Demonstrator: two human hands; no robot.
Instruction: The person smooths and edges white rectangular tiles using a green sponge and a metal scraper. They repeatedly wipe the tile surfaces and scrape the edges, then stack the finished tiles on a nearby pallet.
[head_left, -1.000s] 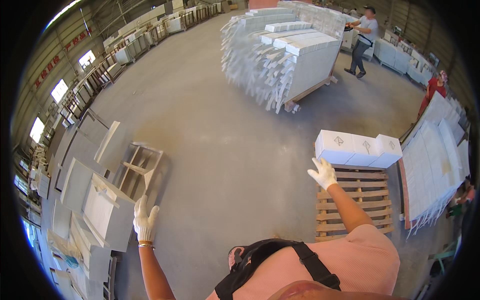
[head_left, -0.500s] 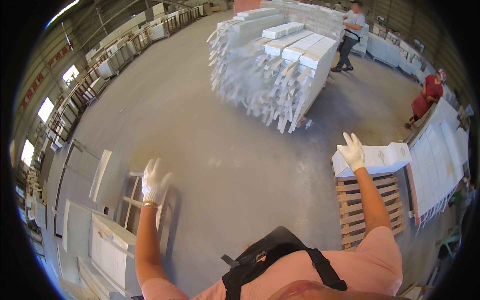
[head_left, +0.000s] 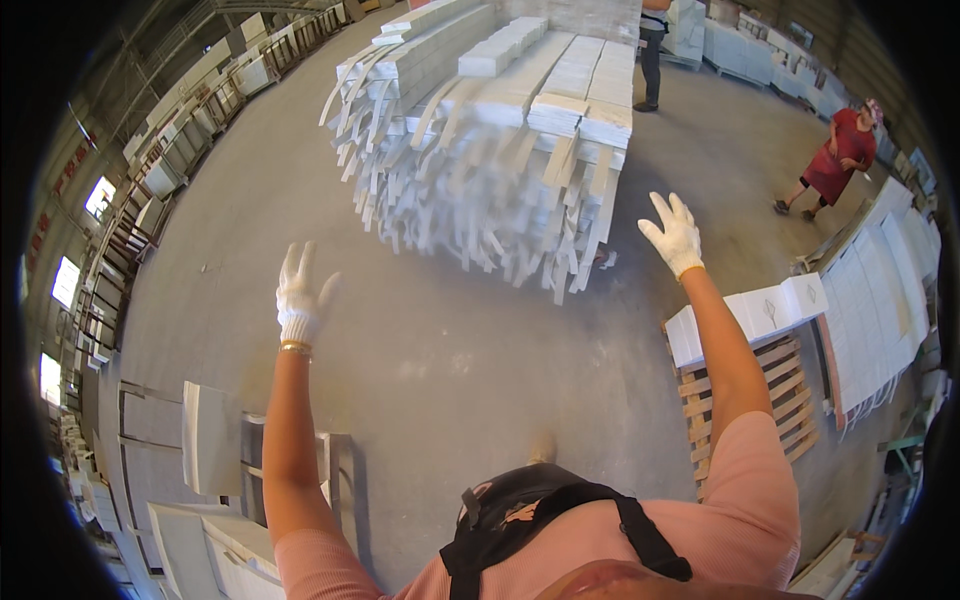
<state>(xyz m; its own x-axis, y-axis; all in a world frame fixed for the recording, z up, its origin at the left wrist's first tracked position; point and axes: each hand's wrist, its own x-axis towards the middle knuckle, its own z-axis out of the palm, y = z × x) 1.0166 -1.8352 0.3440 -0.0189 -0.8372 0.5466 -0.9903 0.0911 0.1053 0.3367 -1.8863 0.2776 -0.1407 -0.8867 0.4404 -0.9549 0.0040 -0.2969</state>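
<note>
My left hand (head_left: 303,298), in a white knit glove, reaches forward with its fingers apart and nothing in it. On the other side my right hand (head_left: 672,237), gloved the same way, is stretched out and also holds nothing. Ahead of both stands a large stack of long white pieces (head_left: 583,75), with many pale strips (head_left: 480,185) hanging from its near end. My right hand appears just right of the stack's near corner, and a gap shows between them. The left hand is out over the floor, away from the stack.
A wooden pallet (head_left: 775,390) with white blocks (head_left: 745,310) lies to the right, beside another strapped white stack (head_left: 875,315). A person in red (head_left: 846,155) stands beyond; another person (head_left: 650,60) is behind the large stack. Pale panels (head_left: 207,440) and frames are at left.
The large stack appears nearer and farther left in view. Both my hands have risen in the picture, still open. The person in red now stands with more of the body showing.
</note>
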